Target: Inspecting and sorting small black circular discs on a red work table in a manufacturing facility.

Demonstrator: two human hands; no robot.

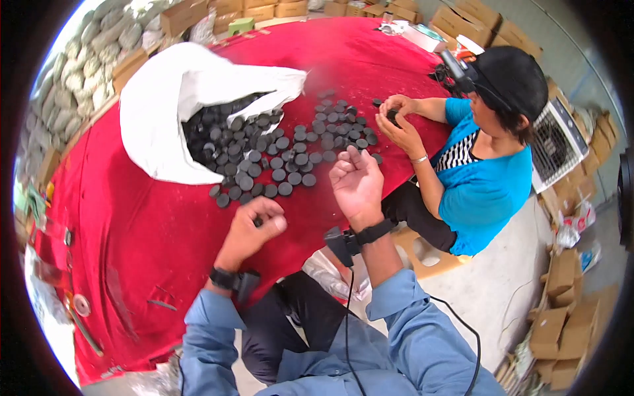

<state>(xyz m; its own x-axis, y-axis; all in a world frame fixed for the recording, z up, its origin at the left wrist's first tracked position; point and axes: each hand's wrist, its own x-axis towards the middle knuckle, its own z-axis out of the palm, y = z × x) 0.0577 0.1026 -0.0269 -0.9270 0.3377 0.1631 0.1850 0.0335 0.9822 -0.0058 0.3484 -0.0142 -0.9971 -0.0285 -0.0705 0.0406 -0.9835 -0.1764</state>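
Many small black round discs (286,189) spill from a white sack (148,132) onto the red cloth (132,244). My left hand (251,231) hovers over the cloth just in front of the discs. Its fingers are curled, and a bit of a black disc (258,222) shows between them. To the right of the pile, my right hand (358,183) is raised with the palm turned up. Its fingers are bent in and closed, and whatever is at the fingertips is too blurred to make out. Both wrists wear black straps with a small device.
At the right, a person in a blue top (489,191) and black cap holds a black disc in both hands. A box fan (555,142) stands behind them. Cardboard boxes (561,330) line the right side, and stacked sacks (86,66) the far left. A cable hangs from my right wrist.
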